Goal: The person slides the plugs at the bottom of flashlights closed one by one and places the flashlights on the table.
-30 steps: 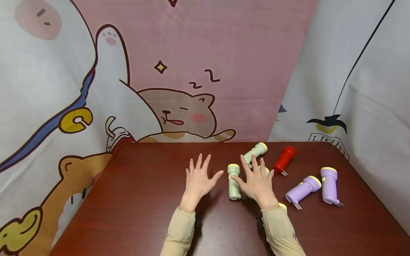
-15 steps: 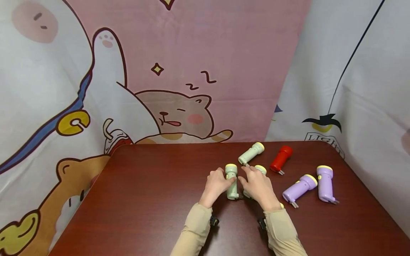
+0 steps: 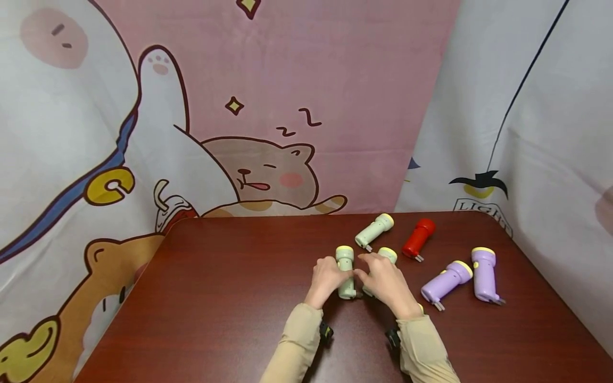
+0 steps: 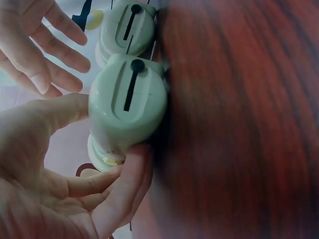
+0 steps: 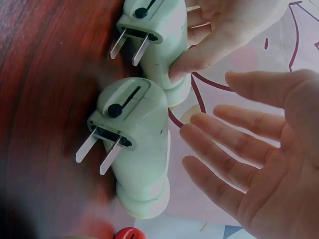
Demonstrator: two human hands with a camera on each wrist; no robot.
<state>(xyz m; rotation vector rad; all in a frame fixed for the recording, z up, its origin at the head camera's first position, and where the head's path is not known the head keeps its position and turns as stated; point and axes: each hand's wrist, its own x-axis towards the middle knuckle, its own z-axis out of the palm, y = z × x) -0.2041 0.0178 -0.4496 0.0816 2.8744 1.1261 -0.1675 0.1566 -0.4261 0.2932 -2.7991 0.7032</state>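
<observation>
My left hand (image 3: 328,279) has its thumb and fingers around a pale green flashlight (image 3: 345,255) that lies on the table with its yellow-rimmed head pointing away. In the left wrist view, thumb and fingers touch opposite sides of that flashlight's body (image 4: 127,99). Just to the right, my right hand (image 3: 386,281) hovers over a second green flashlight (image 3: 388,255), hiding much of it. The right wrist view shows the right fingers (image 5: 224,159) spread and loosely extended, apart from this flashlight (image 5: 142,134), whose two plug prongs stick out.
Behind the hands lies another green flashlight (image 3: 374,232), beside a red flashlight (image 3: 419,238). Two purple flashlights (image 3: 445,283) lie to the right on the brown table (image 3: 215,298). A yellow rim peeks out by the right wrist. A patterned cloth (image 3: 364,106) hangs behind.
Both hands came down from spread-fingered poses above the table. The left hand moved right and took hold of the left green flashlight; the right hand's fingers bent down over the second one.
</observation>
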